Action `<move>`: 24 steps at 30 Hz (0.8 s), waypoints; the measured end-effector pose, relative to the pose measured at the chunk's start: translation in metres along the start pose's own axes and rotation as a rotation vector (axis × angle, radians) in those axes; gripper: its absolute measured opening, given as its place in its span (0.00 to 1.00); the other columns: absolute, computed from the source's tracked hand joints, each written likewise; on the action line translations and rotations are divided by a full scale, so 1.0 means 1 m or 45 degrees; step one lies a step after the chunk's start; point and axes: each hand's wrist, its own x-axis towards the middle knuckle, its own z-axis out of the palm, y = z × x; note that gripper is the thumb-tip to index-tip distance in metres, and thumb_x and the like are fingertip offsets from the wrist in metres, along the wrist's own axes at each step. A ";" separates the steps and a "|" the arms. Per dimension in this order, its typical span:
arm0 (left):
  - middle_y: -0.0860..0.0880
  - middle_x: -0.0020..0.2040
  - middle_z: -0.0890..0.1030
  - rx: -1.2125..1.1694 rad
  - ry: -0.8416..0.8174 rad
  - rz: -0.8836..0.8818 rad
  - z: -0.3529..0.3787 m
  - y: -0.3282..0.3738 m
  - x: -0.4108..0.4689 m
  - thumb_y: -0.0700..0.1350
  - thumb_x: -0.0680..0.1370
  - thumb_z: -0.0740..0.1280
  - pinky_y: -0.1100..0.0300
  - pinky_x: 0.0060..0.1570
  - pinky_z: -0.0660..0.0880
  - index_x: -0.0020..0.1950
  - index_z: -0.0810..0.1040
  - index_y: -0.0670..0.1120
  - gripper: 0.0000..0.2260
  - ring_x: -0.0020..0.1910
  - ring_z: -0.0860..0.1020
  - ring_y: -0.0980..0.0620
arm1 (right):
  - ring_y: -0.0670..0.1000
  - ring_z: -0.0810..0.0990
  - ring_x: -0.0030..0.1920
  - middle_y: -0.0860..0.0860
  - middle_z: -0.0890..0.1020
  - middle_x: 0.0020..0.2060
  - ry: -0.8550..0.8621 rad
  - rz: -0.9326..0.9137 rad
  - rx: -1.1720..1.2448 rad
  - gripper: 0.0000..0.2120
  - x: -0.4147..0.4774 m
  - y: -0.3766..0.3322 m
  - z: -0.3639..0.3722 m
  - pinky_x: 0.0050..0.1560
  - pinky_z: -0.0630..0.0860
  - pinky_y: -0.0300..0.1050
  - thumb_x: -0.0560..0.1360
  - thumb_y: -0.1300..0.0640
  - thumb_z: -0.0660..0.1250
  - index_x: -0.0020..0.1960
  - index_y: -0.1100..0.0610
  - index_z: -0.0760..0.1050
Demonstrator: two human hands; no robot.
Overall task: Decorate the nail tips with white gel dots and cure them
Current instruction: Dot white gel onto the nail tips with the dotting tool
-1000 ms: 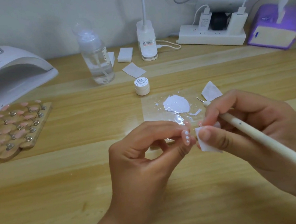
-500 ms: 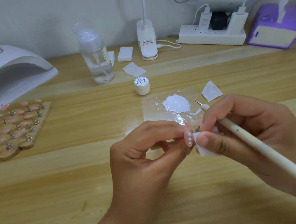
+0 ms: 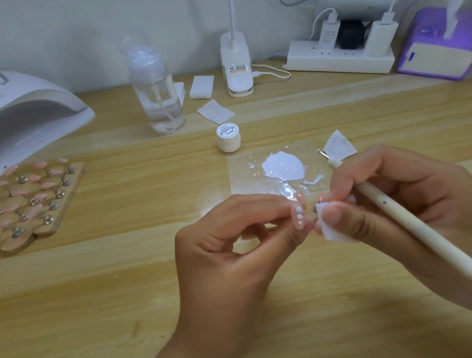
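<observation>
My left hand (image 3: 231,245) pinches a pink nail tip (image 3: 388,204) that carries three white dots in a row. My right hand (image 3: 411,200) grips a white dotting pen (image 3: 415,227) and pinches a small white wipe (image 3: 329,228) under its thumb, right beside the tip. A puddle of white gel (image 3: 283,168) lies on a clear sheet (image 3: 246,177) just beyond my hands. The white gel jar (image 3: 228,138) stands closed behind it. The curing lamp (image 3: 10,118) sits at far left, with a wooden board (image 3: 54,220) of pink tips on stands in front of it.
A clear pump bottle (image 3: 155,90), white pads (image 3: 201,86), a loose wipe (image 3: 215,111) and a desk lamp base (image 3: 237,64) line the back. A power strip (image 3: 339,60) and a purple device (image 3: 440,52) sit at back right. Another wipe (image 3: 340,145) lies by the pen's tip.
My right hand has shifted slightly left and down, bringing the wipe closer against the dotted nail tip. The left hand has barely moved.
</observation>
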 end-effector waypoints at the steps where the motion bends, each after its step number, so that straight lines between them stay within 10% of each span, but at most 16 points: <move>1: 0.51 0.42 0.86 -0.014 0.012 -0.016 0.000 0.000 0.000 0.42 0.69 0.76 0.54 0.39 0.77 0.42 0.86 0.50 0.04 0.40 0.82 0.49 | 0.56 0.83 0.35 0.53 0.82 0.33 0.009 0.004 -0.005 0.03 0.000 0.000 -0.002 0.39 0.80 0.37 0.69 0.55 0.72 0.42 0.53 0.80; 11: 0.48 0.42 0.86 -0.055 0.029 -0.110 0.001 0.000 -0.001 0.43 0.69 0.76 0.54 0.43 0.80 0.42 0.86 0.49 0.03 0.41 0.83 0.48 | 0.37 0.78 0.31 0.50 0.83 0.36 -0.001 -0.143 -0.189 0.10 -0.003 0.003 -0.005 0.41 0.72 0.26 0.69 0.59 0.73 0.48 0.53 0.75; 24: 0.48 0.43 0.86 -0.090 0.032 -0.140 0.002 0.001 -0.002 0.43 0.70 0.75 0.62 0.39 0.77 0.44 0.87 0.47 0.04 0.37 0.82 0.55 | 0.43 0.79 0.36 0.46 0.81 0.36 -0.032 -0.199 -0.265 0.05 -0.004 0.009 -0.005 0.43 0.74 0.30 0.73 0.56 0.73 0.45 0.53 0.78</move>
